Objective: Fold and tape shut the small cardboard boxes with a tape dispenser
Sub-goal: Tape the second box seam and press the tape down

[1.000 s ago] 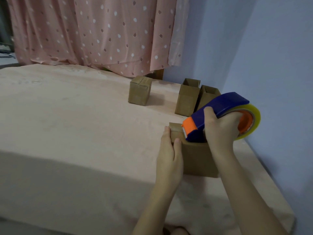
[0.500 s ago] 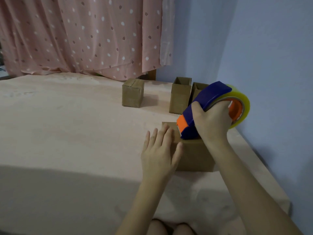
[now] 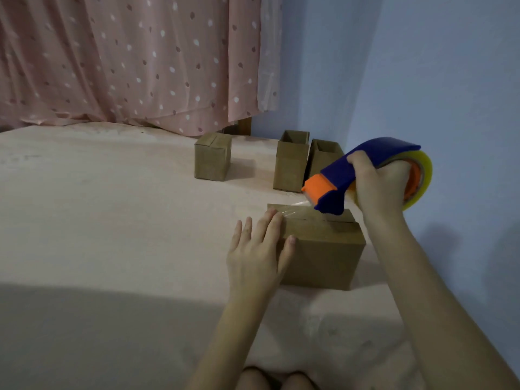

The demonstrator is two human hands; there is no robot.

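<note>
Boxes of brown cardboard sit on the bed, which has a pale pink sheet on it. I go from left to right. Far back hangs a pink curtain with little spots. Near it, at the far side, I see a shut box standing by itself. To its right stand two open boxes side by side, touching each other, close to the blue wall.

Nearer to me is the box I am taping. My left hand lies flat with straight fingers. The fingertips press on the left end of the box top, and the thumb rests on the near side of the box. It holds nothing.

A strip of clear tape runs from the box top, just by my left fingertips, up to the orange front of the tape dispenser. The dispenser is blue, and it is tipped with its front end down, just above the far right part of the box top. My right hand grips it tight around the handle. A yellowish tape roll sits at its right end, close to the wall.
</note>
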